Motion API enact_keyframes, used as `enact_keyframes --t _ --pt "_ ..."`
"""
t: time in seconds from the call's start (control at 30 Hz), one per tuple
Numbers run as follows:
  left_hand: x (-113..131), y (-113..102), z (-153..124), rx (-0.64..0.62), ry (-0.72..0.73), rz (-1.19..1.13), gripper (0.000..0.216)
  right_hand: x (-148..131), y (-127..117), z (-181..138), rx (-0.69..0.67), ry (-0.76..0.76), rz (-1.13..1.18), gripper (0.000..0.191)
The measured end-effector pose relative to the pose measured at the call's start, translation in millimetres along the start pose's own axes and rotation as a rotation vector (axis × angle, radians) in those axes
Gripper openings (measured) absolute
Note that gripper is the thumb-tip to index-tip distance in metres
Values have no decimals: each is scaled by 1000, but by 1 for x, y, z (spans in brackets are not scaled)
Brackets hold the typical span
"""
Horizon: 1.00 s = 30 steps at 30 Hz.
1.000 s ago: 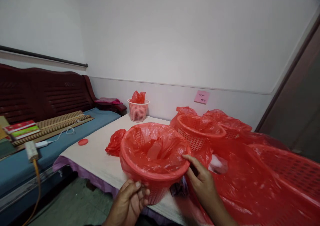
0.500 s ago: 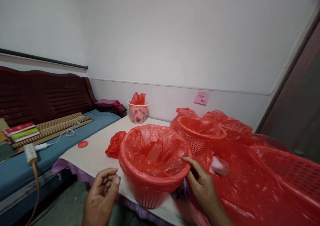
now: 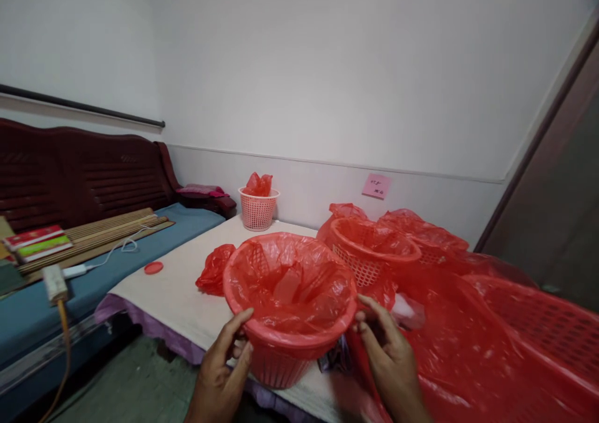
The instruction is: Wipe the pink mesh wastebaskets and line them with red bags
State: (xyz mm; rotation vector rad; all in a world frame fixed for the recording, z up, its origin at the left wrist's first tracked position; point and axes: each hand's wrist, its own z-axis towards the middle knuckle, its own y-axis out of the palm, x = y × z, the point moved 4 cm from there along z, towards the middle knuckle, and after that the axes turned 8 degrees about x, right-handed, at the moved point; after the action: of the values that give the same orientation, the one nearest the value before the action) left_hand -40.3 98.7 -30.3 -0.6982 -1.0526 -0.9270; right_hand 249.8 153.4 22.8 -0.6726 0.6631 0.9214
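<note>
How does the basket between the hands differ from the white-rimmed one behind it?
The front basket is red; the back basket is paler pink with a whitish rim. The front basket's bag spreads over its rim; the back basket's bag sticks up bunched. Both baskets hold red bags.

Hands: two were there
Red baskets: counted at least four, some partly hidden
Pale pink basket: just one showed
Red disc: there was one
Pink note: was only one
Power strip: saw just one
</note>
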Motion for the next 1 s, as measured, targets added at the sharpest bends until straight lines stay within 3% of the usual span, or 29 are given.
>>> enact_keyframes --t 0.1,0.2,0.27,0.4,0.53,0.7,0.77,0.83,0.9,1.0 --pt "-1 5 -2 -57 -3 3 47 -35 -11 -6 60 -327 -131 26" --pt "6 9 -1 -38 -8 -19 45 -72 -7 -17 -63 -660 -207 32" --pt "11 10 1 -32 -2 -15 43 -84 2 -24 -134 -792 -281 38" --pt "13 9 -1 -83 10 -1 42 -83 21 -26 -212 -812 -401 33" --pt "8 4 -7 -85 -44 -147 47 -78 25 -24 -165 -846 -368 25" --pt "8 -8 -3 198 -165 -369 50 -74 24 -25 -143 -933 -394 25" --pt "8 -9 0 251 -274 -436 50 -71 25 -26 -141 -942 -400 25" --pt "9 -3 0 175 -409 -496 50 -68 26 -28 -139 -951 -398 24" --pt "12 7 -4 19 -515 -528 51 -65 26 -30 -144 -963 -400 23" --pt "17 18 -12 -113 -566 -556 51 -64 25 -32 -139 -974 -402 23"
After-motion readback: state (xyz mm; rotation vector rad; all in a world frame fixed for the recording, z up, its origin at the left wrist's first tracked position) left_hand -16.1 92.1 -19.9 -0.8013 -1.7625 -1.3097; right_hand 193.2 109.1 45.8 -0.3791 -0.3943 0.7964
